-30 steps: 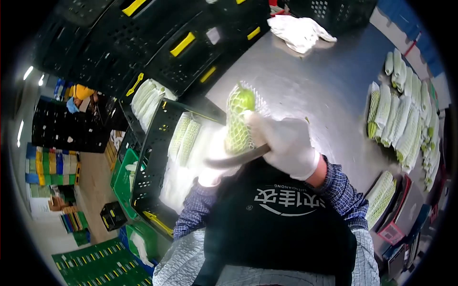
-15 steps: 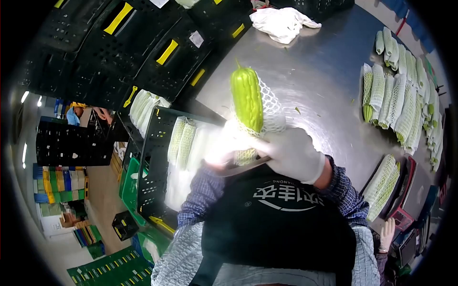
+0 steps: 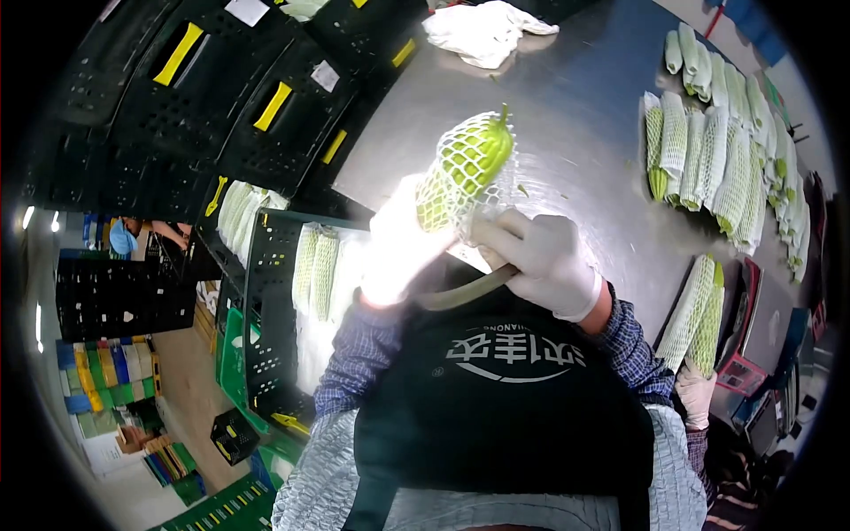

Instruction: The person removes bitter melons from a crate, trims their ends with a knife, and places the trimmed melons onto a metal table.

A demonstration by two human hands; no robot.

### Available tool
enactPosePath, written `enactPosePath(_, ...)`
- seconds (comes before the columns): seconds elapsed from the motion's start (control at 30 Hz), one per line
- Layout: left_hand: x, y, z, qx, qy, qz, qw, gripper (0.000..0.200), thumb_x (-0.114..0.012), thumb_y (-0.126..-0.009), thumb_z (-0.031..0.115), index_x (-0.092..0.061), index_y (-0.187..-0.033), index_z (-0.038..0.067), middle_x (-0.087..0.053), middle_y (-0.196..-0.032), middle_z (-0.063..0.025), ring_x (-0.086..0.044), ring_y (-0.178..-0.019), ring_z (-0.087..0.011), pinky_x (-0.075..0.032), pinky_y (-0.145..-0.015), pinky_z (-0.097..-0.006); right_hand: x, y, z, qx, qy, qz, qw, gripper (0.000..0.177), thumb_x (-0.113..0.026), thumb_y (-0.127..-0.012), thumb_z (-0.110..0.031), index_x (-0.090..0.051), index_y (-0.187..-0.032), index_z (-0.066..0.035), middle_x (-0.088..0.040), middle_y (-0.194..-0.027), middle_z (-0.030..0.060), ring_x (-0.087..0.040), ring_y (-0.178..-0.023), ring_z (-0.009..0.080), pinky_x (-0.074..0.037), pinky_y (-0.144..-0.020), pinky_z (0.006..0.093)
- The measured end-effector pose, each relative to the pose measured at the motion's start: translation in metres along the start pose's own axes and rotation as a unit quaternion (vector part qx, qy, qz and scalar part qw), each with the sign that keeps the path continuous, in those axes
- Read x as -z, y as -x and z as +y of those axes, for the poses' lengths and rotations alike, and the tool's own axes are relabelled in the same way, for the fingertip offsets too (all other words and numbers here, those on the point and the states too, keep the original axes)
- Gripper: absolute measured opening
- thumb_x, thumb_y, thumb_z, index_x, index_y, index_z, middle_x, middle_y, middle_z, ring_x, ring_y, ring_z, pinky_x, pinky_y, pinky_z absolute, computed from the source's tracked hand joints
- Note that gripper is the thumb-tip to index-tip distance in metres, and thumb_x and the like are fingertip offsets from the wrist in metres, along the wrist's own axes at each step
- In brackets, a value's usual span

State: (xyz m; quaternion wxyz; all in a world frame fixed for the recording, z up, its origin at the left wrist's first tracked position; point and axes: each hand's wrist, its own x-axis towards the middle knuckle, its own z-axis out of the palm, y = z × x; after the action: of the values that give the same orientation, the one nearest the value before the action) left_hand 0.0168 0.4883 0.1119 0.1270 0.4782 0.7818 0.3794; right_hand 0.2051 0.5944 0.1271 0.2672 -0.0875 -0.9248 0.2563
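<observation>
A green ridged gourd (image 3: 467, 166) stands tilted in front of my chest, with white foam netting around it up to near its stem end. My left hand (image 3: 397, 243), gloved and washed out by glare, is wrapped round the gourd's lower left side. On the right, my gloved right hand (image 3: 540, 265) has its fingers bent together at the netting's lower edge. A pale curved strip (image 3: 465, 292) runs below both hands, its right end under my right fingers.
Netted gourds (image 3: 730, 181) lie in rows on the metal table (image 3: 584, 115). A white cloth (image 3: 482, 34) sits at the top. Left is a dark crate (image 3: 270, 310) with netted gourds. Another person's gloved hand (image 3: 696, 394) touches netted gourds at the lower right.
The netting now covers most of the gourd, which has tilted to the right. My left hand has risen along it. The other person's hand has moved up to the netted gourds.
</observation>
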Motion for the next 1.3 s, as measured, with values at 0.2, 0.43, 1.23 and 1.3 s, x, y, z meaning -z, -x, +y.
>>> enactPosePath(0.2,0.001,0.006,-0.013,0.008,0.087,-0.019,0.996,0.051,-0.082,-0.068,0.014,-0.059,-0.112,0.001,-0.073,-0.092,-0.0081,-0.069,-0.081,-0.0119,-0.055,-0.077,-0.0276,0.015,-0.009,0.021,0.004,0.010,0.236,0.972,0.040,-0.071,-0.079,-0.002,-0.066,-0.118,-0.009,-0.070,-0.099,0.0096,-0.069,-0.075,0.0217,-0.055,-0.066,0.0302)
enactPosePath(0.43,0.001,0.008,-0.009,-0.020,0.064,-0.054,0.996,0.048,-0.081,-0.067,0.011,-0.060,-0.109,0.001,-0.073,-0.092,-0.0068,-0.068,-0.081,-0.0096,-0.054,-0.076,-0.0262,0.032,-0.026,0.036,-0.070,0.190,0.204,0.958,0.053,-0.066,-0.083,0.000,-0.060,-0.134,-0.011,-0.061,-0.079,0.0084,-0.060,-0.058,0.0218,-0.050,-0.056,0.0307)
enactPosePath(1.23,-0.015,-0.030,0.003,-0.038,0.459,-0.120,0.879,0.088,-0.068,-0.086,0.006,-0.018,-0.158,0.005,-0.035,-0.154,-0.0196,-0.040,-0.140,-0.0285,-0.033,-0.117,-0.0409,-0.005,-0.041,0.032,-0.147,-0.525,0.164,0.822,0.076,-0.073,-0.085,-0.009,-0.034,-0.149,0.004,-0.057,-0.139,0.0163,-0.054,-0.129,0.0240,-0.043,-0.110,0.0369)
enactPosePath(1.3,-0.023,-0.016,0.020,-0.053,0.452,-0.155,0.877,0.104,-0.080,-0.073,0.007,-0.018,-0.157,0.006,-0.040,-0.150,-0.0179,-0.045,-0.136,-0.0280,-0.037,-0.114,-0.0408,-0.005,-0.036,0.026,-0.228,-0.415,0.149,0.868,0.067,-0.070,-0.086,-0.005,-0.041,-0.146,0.003,-0.060,-0.133,0.0135,-0.058,-0.117,0.0168,-0.046,-0.102,0.0305)
